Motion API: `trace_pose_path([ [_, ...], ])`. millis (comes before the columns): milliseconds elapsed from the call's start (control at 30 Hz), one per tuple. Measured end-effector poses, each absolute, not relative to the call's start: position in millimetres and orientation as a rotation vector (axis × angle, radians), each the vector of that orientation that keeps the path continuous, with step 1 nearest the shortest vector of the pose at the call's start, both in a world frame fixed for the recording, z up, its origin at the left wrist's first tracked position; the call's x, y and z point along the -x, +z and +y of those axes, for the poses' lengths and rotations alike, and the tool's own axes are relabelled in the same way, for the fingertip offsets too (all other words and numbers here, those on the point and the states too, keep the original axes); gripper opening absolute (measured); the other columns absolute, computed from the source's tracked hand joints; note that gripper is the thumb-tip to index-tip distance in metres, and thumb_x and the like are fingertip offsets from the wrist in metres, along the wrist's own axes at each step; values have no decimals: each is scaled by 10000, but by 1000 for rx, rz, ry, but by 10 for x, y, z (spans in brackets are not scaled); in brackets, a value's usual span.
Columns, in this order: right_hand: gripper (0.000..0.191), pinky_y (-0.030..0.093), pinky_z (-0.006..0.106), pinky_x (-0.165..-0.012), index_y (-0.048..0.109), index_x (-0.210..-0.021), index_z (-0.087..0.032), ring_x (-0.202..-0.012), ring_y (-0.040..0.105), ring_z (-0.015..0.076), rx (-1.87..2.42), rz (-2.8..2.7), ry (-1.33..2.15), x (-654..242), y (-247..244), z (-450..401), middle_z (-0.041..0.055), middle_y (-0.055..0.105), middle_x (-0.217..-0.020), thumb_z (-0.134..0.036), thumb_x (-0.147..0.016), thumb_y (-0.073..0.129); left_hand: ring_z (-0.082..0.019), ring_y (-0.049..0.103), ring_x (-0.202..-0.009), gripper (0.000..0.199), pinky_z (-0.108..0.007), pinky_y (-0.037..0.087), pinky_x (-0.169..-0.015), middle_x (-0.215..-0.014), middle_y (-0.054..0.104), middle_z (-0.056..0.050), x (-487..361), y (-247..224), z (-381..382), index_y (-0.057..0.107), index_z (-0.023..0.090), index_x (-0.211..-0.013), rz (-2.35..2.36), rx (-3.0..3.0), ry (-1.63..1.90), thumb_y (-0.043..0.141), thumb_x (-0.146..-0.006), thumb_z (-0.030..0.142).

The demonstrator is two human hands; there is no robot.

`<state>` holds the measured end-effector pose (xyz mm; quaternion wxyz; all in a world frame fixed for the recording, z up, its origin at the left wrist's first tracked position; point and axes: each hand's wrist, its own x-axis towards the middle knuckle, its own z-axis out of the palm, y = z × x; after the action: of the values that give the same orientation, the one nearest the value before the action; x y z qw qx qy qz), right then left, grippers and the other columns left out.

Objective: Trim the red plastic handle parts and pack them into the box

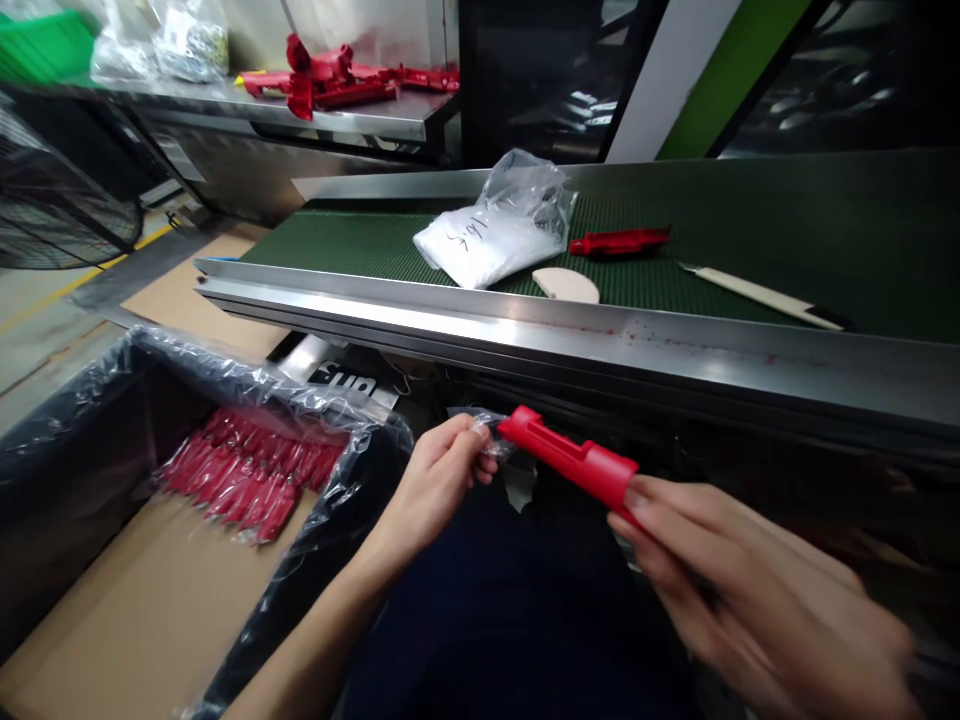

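Box: a cardboard box [112, 600] sits low on the left, lined with a clear plastic bag [247, 385]. A pile of red plastic parts in small wrappers [244, 470] lies in its far corner.
Left hand: the left hand [439, 475] is in front of the person's lap, its fingers closed in a pinch. Its grip has hold of a thin clear wrapper [480, 422] at the tip of the red part.
Red part: the red plastic handle [570, 462] is held in the air between both hands, below the edge of the surface. It slants down to the right.
Right hand: the right hand [750, 590] is blurry. Its grip is closed around the lower end of the red plastic handle.
Surface: a green belt with a shiny metal edge [525, 330] runs across above the hands. On it lie a white bag with writing [487, 235], a pale round piece [566, 285], one more red part [619, 241] and a cream-handled knife [765, 297].
Back shelf: far off at the top, a metal shelf [390, 120] holds more red pieces [337, 80].
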<state>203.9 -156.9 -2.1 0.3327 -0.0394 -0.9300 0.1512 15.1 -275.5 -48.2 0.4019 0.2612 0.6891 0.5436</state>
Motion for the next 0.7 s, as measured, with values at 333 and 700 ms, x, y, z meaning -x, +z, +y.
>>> trace_pose_path([
  [333,341,535,437,-866,613,-1160,-98,-1072,628,268,-373,-2713,80,-2166,-237,-1453,170,645,-1214,-44,-923,375,-103,404,-618,383,-246,334,-596,-666,425,34,-173,-453,-2839,416,184,-692,1924,-904,1314,369,-982,429],
  [700,302,540,330,-687,650,-1034,-159,-803,695,204,65,-2408,509,-1921,-459,-1687,78,730,-920,12,-786,630,-120,427,-676,215,-259,337,-664,-766,444,5,-317,-559,-2886,458,192,-776,2237,-1241,1300,389,-977,224],
])
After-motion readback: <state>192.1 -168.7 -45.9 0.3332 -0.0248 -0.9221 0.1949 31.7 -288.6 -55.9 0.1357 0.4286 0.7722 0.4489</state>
